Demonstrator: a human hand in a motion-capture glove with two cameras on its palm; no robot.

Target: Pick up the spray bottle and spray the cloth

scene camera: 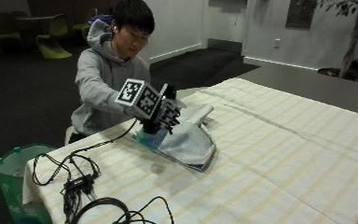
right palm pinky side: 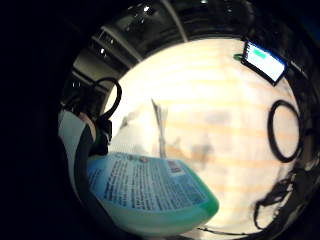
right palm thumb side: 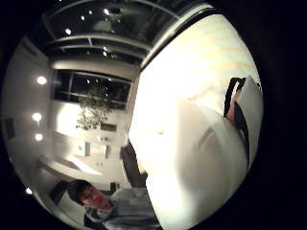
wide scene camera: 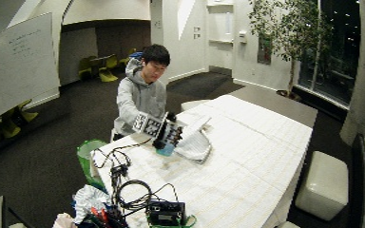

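Note:
In the outside view my gloved right hand [scene camera: 161,113] grips the spray bottle [scene camera: 148,138] near its top and holds it upright, its pale blue-green base just above the table's near corner. The grey-white cloth [scene camera: 188,139] lies right beside the bottle, one end lifted toward the person. The wide outside view shows the same hand [wide scene camera: 167,130], bottle [wide scene camera: 165,150] and cloth [wide scene camera: 195,142]. In the little finger side palm view the bottle's printed label [right palm pinky side: 150,187] is close, with the cloth [right palm pinky side: 142,131] beyond it. Pale cloth [right palm thumb side: 192,158] fills much of the thumb side palm view.
A striped tablecloth covers the table [scene camera: 291,154]. Black cables [scene camera: 79,182] lie coiled at the near left corner. A green bin [scene camera: 14,179] stands on the floor by that corner. A lit screen [right palm pinky side: 265,61] sits farther along the table. A white stool [wide scene camera: 325,183] stands to the right.

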